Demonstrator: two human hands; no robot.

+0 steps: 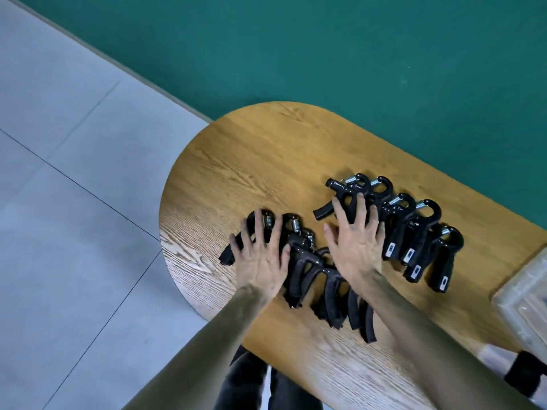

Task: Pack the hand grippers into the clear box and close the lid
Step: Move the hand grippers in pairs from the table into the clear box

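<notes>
Fingers point(337, 211) of both the left hand point(260, 255) and right hand point(355, 244) lie spread flat on the black hand grippers point(414, 232), all on the table point(251, 161) beside the clear box point(527, 294), so packing looks not yet begun.

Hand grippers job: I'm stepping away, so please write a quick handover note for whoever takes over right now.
Left hand: open, fingers spread, lying flat on the near-left row of hand grippers; no grip closed on any.
Right hand: open, flat on the left end of the far row of hand grippers.
Both rows lie overlapping on the wooden table. The clear box sits at the right edge, mostly out of frame; lid state cannot be told.
Done: no packing that shows.
Left: move all grippers into the box, close the lid.
</notes>
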